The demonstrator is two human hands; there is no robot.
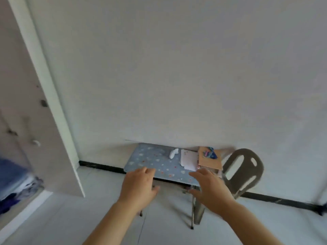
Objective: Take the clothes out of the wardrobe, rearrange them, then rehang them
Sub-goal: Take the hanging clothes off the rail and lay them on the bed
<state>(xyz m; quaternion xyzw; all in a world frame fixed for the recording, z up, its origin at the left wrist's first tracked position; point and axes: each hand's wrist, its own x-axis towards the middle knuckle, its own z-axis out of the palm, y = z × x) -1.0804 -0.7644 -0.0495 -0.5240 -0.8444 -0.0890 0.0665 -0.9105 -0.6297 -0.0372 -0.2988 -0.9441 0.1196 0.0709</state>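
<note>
Clothes (12,175) show only as a blurred blue and dark purple mass at the far left edge, low down in what looks like the open wardrobe (26,121). Its pale panel stands between them and the rest of the room. The blur hides whether they hang or lie in a heap.

Both arms reach forward over the floor, well apart from that corner. The left hand (139,184) has relaxed, slightly bent fingers and holds nothing. The right hand (210,190) is spread a little wider, palm down, and is likewise empty. Both hover in front of the near edge of a small worktop (150,161) with a blue spotted cover, which stands against the white wall. It is unclear whether either hand touches it.

On the worktop's far right part lie a small white object (173,153), a pale sheet of paper (189,160) and a piece of cardboard (210,161) with something colourful on it. A grey plastic chair (242,167) stands just beside the worktop on the right.

No garment is in either hand, on the worktop or on the chair, so the task looks to be at or near its start. As far as this view shows, taking out, rearranging and rehanging all remain to be done. The bare left part of the worktop seems a likely place to lay clothes.
</note>
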